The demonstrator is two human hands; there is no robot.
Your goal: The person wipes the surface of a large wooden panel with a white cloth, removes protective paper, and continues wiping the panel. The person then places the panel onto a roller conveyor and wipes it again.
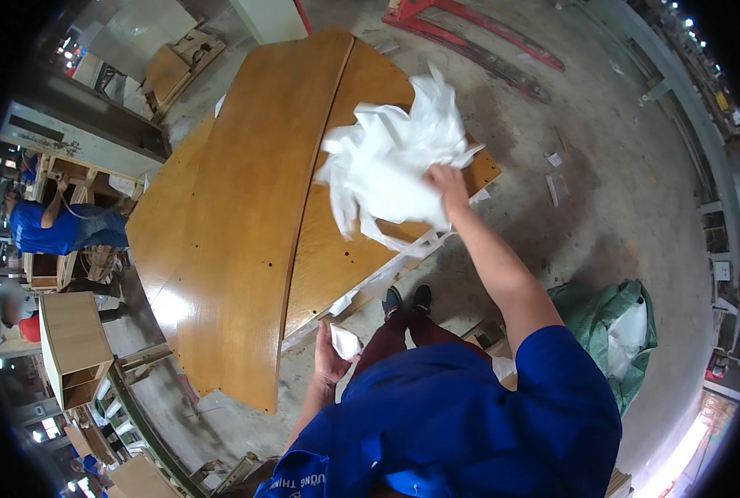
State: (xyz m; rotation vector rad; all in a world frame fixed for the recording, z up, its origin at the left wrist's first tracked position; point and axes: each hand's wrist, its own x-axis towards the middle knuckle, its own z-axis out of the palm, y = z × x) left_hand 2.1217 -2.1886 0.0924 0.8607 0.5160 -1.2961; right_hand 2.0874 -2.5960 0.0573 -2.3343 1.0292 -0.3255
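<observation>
Over the right part of a stack of varnished brown wooden panels (245,166), my right hand (448,184) is closed on a bunch of thin white sheeting (395,158). The sheeting is crumpled and smeared by motion; whether it is plastic or foam I cannot tell. Loose strips of it hang toward the panels' near edge. Lower down, close to my body, my left hand (331,358) has its fingers round a small white folded piece (345,341). A long panel with a raised edge lies on top of the stack, and small dark holes dot the wood.
A green sack (615,332) with white material inside stands on the floor at my right. Beyond the panels is a red pallet jack (486,41). At left, a person in blue (46,226) works near wooden frames, with a pale cabinet (71,349) closer to me.
</observation>
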